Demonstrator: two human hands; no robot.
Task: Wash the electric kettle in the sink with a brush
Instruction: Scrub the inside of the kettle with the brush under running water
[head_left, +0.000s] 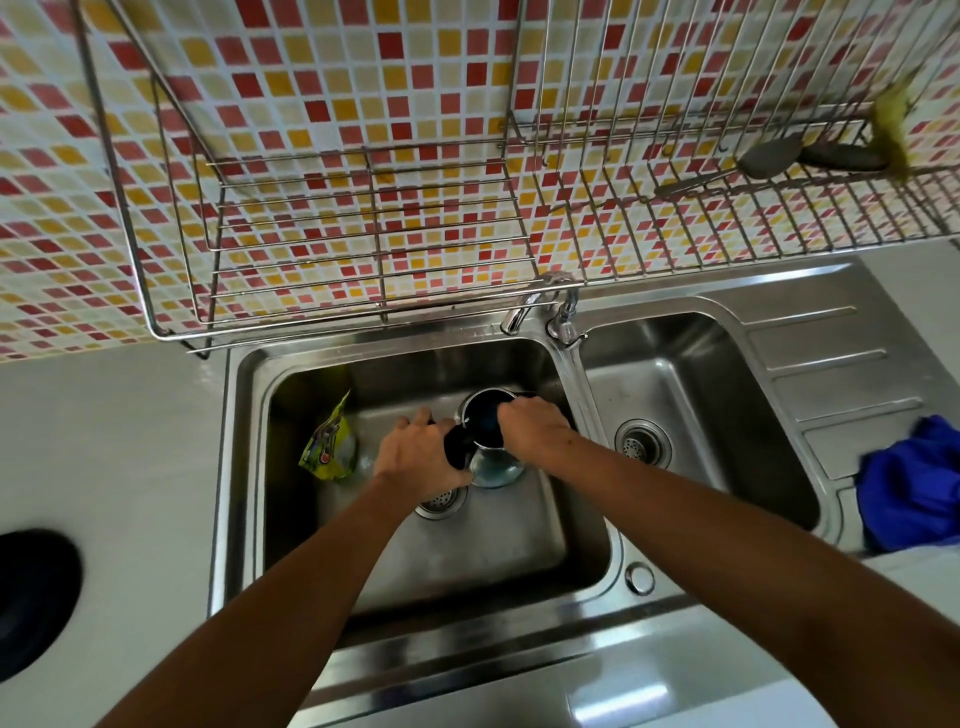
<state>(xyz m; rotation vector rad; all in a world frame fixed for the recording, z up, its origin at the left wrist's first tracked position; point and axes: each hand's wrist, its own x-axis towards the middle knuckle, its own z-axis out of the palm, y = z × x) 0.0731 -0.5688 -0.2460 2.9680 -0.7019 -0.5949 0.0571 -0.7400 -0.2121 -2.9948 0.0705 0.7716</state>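
Note:
A steel electric kettle (483, 457) with a black handle stands in the left basin of the steel sink (249, 395), its mouth facing up. My left hand (415, 452) is closed around the black handle on the kettle's left side. My right hand (535, 428) reaches over the kettle's rim with its fingers down inside the opening. What the right hand holds is hidden inside the kettle; no brush shows.
A yellow-green packet (327, 447) leans in the basin's left part. The tap (563, 312) stands between the two basins. A blue cloth (914, 483) lies on the drainboard at right. A wire dish rack (363, 234) hangs on the tiled wall above. A black round object (31, 597) sits on the counter at left.

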